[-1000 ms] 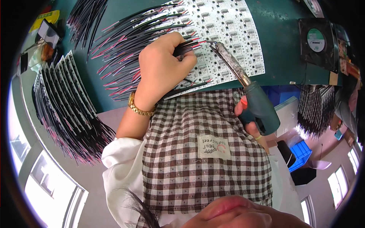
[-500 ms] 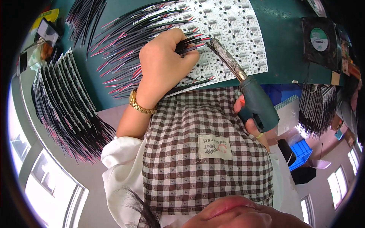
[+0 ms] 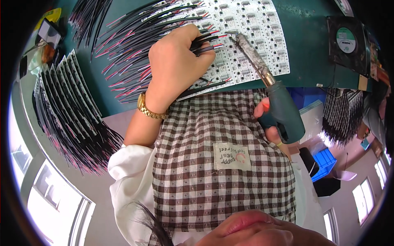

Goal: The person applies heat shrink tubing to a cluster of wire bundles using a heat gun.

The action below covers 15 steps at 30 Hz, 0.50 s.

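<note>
My left hand (image 3: 175,63) is closed around black cables (image 3: 202,41) whose bared red and white wire ends stick out past the fingers. Beneath them lies a white circuit board panel (image 3: 262,45) covered with repeating small parts; a fan of more black cables spreads leftward from it. My right hand (image 3: 262,111) grips a soldering gun (image 3: 283,108) with a dark green handle and a scorched metal barrel. Its tip points up and left above the panel, just right of the held wire ends and seemingly apart from them. The handle hides most of the right-hand fingers.
Finished-looking strips with hanging cables (image 3: 74,110) stand at the left table edge, and a cable bundle (image 3: 88,20) lies at the back left. At right are a black fan-like unit (image 3: 347,43), more hanging cables (image 3: 342,117) and a blue crate (image 3: 324,164). The green tabletop (image 3: 305,61) extends beside the panel.
The soldering gun has shifted right, its tip drawing away from the wire ends. My left hand has moved slightly up and stays closed on the cables.
</note>
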Available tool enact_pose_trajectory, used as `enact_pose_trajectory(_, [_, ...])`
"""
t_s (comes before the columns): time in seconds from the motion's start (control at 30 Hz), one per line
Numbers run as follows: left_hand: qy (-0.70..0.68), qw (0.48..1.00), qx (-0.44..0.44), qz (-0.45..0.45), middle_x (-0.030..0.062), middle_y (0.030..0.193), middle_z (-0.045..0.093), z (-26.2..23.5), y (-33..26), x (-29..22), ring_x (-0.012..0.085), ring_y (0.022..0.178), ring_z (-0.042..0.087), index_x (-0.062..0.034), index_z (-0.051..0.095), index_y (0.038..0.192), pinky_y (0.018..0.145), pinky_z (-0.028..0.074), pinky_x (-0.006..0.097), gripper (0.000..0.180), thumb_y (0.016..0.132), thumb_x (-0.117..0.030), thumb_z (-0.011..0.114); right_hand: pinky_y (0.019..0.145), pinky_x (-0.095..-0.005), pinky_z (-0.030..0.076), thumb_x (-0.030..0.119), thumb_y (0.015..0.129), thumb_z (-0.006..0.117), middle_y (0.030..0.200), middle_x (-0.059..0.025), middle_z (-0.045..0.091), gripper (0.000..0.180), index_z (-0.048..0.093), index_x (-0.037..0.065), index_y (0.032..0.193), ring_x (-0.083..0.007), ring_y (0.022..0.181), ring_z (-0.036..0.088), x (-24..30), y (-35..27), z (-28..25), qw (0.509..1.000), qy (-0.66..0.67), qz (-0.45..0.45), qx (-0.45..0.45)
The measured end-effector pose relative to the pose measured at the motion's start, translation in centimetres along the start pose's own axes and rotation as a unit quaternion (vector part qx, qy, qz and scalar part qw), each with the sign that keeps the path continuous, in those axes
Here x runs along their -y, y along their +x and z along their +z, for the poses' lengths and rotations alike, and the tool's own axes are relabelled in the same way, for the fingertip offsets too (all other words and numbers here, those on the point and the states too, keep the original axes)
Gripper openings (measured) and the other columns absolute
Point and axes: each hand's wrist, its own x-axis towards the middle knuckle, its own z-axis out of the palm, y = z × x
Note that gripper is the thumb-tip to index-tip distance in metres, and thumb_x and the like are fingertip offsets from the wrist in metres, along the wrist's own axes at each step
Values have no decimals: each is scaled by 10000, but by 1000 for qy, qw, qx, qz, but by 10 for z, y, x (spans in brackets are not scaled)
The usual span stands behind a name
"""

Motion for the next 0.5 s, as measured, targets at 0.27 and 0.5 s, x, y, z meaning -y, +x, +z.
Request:
enact_pose_trajectory(0.27, [-15, 999, 28, -21, 87, 681, 615, -2, 1, 2, 257, 580, 592, -64, 627, 751, 534, 466, 342, 158, 643, -168, 676, 714, -299, 431, 459, 733, 677, 894, -85, 535, 608, 499, 9, 1100, -181, 793, 516, -28, -13, -4, 998, 23, -25, -52])
enact_pose_trajectory(0.5, [-58, 985, 137, -90, 114, 679, 635, -14, 14, 3, 250, 579, 608, -37, 672, 813, 558, 477, 319, 218, 649, -180, 674, 728, -305, 442, 558, 740, 690, 918, -111, 541, 768, 471, -3, 1216, -179, 826, 531, -18, -11, -1, 999, 30, -40, -18])
